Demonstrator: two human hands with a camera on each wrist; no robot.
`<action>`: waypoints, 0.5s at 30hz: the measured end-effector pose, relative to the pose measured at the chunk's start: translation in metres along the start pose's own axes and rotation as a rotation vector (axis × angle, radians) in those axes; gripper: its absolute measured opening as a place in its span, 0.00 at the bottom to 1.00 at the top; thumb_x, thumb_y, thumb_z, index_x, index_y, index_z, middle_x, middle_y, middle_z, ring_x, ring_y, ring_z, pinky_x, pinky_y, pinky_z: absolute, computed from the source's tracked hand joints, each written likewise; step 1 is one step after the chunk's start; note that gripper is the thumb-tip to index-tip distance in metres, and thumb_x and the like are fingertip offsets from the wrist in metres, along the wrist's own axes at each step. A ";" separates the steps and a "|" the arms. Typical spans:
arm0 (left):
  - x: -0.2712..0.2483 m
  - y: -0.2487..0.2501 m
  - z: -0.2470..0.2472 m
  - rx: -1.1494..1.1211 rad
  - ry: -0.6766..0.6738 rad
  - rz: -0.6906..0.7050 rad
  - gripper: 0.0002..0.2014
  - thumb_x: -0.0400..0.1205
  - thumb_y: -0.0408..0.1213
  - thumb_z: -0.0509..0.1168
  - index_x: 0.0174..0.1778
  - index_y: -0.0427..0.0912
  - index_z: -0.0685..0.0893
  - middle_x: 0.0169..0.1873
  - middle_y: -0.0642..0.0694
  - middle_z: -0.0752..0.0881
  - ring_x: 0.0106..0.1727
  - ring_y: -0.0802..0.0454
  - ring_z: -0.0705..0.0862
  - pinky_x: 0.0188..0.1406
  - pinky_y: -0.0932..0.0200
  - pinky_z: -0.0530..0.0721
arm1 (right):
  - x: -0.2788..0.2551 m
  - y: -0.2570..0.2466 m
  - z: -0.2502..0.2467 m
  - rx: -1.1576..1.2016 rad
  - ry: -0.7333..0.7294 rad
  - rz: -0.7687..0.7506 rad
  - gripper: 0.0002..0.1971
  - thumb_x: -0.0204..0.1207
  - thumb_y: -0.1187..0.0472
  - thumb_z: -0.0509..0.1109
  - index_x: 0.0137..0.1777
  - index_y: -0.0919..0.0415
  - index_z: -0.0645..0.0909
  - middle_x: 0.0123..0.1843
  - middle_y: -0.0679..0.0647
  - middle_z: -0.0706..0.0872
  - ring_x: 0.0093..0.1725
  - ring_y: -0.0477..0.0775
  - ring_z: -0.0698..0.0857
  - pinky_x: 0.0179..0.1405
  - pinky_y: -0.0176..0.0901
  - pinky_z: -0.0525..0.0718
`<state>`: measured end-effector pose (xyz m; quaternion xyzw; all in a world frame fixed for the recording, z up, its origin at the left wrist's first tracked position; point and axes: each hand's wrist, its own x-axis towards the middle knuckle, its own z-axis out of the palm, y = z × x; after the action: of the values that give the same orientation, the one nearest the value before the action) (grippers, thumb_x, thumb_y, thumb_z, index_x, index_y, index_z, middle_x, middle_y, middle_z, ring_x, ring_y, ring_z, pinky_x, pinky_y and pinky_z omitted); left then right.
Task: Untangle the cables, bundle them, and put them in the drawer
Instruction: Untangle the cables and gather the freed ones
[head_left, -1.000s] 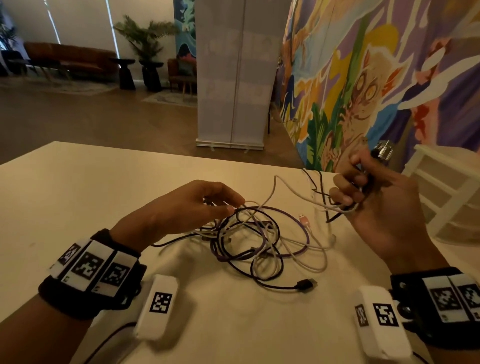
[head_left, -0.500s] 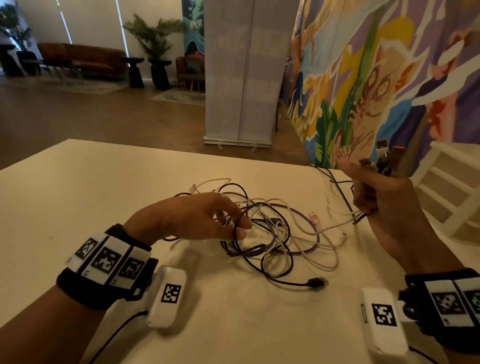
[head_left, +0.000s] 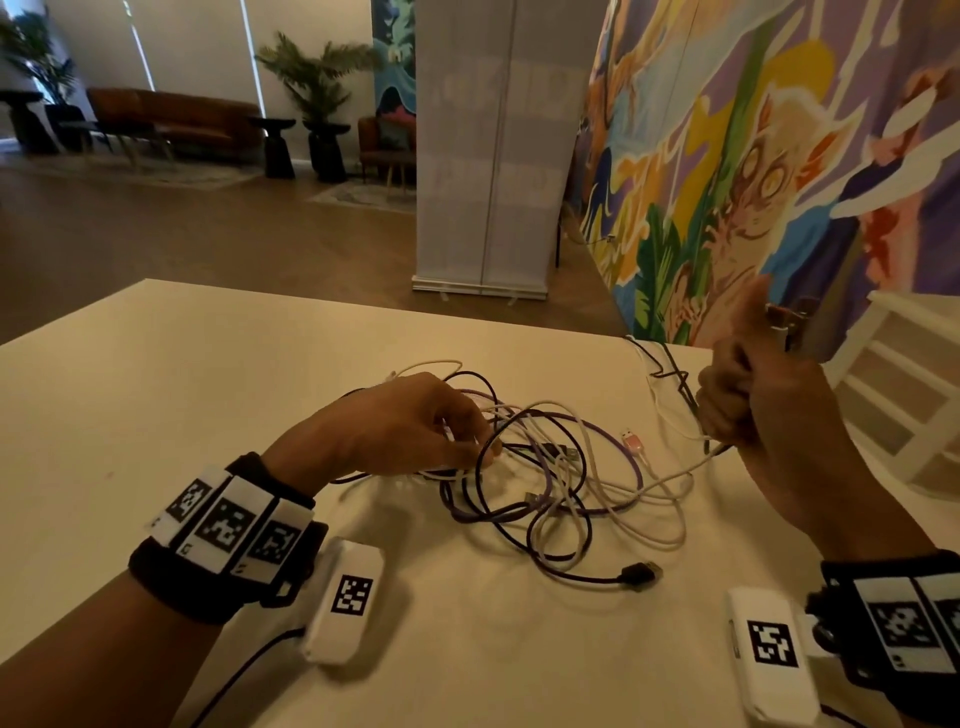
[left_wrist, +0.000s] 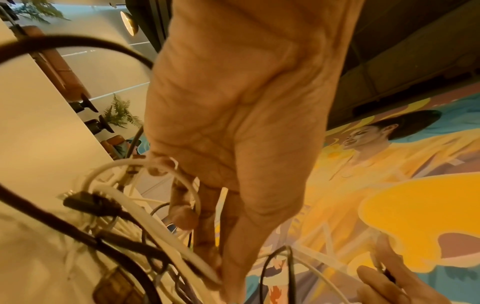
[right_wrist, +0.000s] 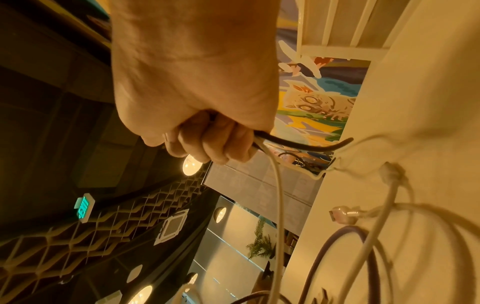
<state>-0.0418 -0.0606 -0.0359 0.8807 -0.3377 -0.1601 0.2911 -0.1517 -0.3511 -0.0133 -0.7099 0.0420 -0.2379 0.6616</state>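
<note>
Change: since the earlier frame the right hand (head_left: 769, 400) had lifted higher and farther right, drawing its strands out of the pile.
Cables: tangled heap of thin white, purple and black cords (head_left: 550, 478) lay on the pale counter (head_left: 156, 374), between both hands.
Left hand: left hand (head_left: 395, 431) pinched a white loop at the heap's left side, likely anchoring it against the pull.
Right hand: clenched around several plug ends and cords, held above the counter to keep freed ends together.
Loose ends: black USB plug (head_left: 641, 574) and pink connector (head_left: 632, 440) lay free.
Drawer: not identifiable; bundling not yet done.
</note>
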 end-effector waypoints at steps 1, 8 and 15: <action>0.000 0.000 -0.001 -0.015 0.065 0.015 0.07 0.83 0.52 0.76 0.55 0.62 0.94 0.48 0.63 0.91 0.49 0.60 0.87 0.47 0.58 0.83 | 0.000 0.001 0.001 -0.059 -0.006 0.021 0.33 0.85 0.28 0.60 0.28 0.52 0.63 0.22 0.48 0.62 0.20 0.48 0.59 0.20 0.41 0.57; -0.009 0.011 -0.015 -0.485 0.296 0.151 0.10 0.83 0.46 0.76 0.59 0.52 0.94 0.53 0.54 0.96 0.57 0.56 0.93 0.60 0.52 0.87 | -0.005 0.004 0.005 -0.355 -0.016 0.011 0.26 0.75 0.27 0.72 0.39 0.51 0.89 0.22 0.46 0.69 0.22 0.49 0.66 0.30 0.43 0.67; -0.006 0.024 0.009 -0.408 0.250 0.217 0.10 0.83 0.45 0.77 0.60 0.54 0.95 0.46 0.53 0.96 0.46 0.51 0.93 0.43 0.57 0.88 | -0.025 -0.004 0.032 -0.433 -0.274 -0.011 0.26 0.73 0.18 0.65 0.49 0.33 0.94 0.27 0.53 0.72 0.27 0.52 0.70 0.30 0.47 0.70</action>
<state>-0.0626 -0.0743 -0.0272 0.7753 -0.3524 -0.0824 0.5176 -0.1621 -0.3121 -0.0166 -0.8610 -0.0019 -0.1283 0.4922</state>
